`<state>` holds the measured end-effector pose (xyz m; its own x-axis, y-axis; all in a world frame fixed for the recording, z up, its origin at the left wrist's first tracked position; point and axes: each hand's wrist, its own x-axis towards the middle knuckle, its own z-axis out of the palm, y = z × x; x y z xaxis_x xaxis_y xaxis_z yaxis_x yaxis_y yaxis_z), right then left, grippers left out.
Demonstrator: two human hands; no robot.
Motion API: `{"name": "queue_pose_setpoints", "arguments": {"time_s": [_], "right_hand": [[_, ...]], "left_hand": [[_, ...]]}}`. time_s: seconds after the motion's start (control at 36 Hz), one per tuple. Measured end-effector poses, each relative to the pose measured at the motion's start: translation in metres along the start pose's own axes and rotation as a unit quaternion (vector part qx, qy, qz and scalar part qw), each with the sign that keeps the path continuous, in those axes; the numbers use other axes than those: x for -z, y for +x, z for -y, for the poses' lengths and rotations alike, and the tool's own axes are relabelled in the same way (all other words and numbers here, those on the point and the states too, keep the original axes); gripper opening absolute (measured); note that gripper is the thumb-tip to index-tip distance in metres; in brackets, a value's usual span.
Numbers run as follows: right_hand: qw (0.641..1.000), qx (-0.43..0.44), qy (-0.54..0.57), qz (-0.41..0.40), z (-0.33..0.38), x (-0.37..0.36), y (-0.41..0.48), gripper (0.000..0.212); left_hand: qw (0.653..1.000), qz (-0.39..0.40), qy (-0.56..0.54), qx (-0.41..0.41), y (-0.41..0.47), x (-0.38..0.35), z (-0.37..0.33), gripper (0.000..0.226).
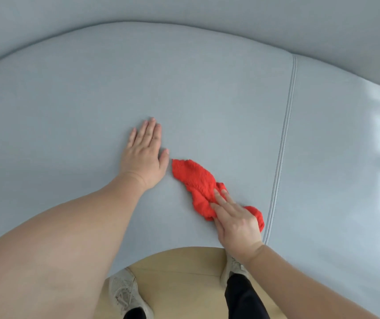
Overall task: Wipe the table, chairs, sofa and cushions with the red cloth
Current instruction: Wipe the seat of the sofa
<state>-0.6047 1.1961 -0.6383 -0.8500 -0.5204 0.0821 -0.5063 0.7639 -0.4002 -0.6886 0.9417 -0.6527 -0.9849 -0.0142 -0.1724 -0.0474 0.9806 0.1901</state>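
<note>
The red cloth (199,183) lies bunched into a long, crumpled strip on the pale grey-blue sofa seat cushion (184,88), near the cushion's front edge. Its long axis runs diagonally: one tapered end points up and to the left, stopping just beside the thumb of the left hand (144,153), while the other, thicker end sits lower and to the right under the right hand (235,217).

The right hand is pressing down on that near end with fingers laid fairly flat and close together over the fabric, holding the cloth against the cushion more by pressure than by a closed fist (part of the cloth bulges out past the knuckles on the right side). The left hand is spread wide and flat on the cushion, palm down, holding nothing and seemingly bracing the body.

Just right of the cloth runs the piped seam (283,143) to the neighbouring cushion (345,169). Since the loose length of cloth trails ahead of the right hand toward the left, a push along that axis would likely crumple it further; a sweep sideways would probably cover more surface.

Light-coloured shoes (124,293) and wooden floor (179,272) show below.
</note>
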Motion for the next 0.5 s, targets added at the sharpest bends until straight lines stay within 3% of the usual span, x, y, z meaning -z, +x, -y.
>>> {"name": "queue_pose_setpoints", "arguments": {"time_s": [0.14,0.28,0.5], "right_hand": [[0.999,0.02,-0.039,0.017,0.008,-0.008,-0.022,0.032],[0.989,0.02,-0.1,0.104,0.017,-0.015,0.005,0.047],[0.986,0.034,-0.116,0.117,0.017,-0.02,0.042,0.046]], "left_hand": [[1.0,-0.007,0.017,0.022,-0.001,0.006,0.019,0.067],[0.999,-0.021,0.026,0.033,0.018,0.013,0.044,0.065],[0.998,-0.034,0.029,0.036,0.037,0.013,0.064,0.073]]}}
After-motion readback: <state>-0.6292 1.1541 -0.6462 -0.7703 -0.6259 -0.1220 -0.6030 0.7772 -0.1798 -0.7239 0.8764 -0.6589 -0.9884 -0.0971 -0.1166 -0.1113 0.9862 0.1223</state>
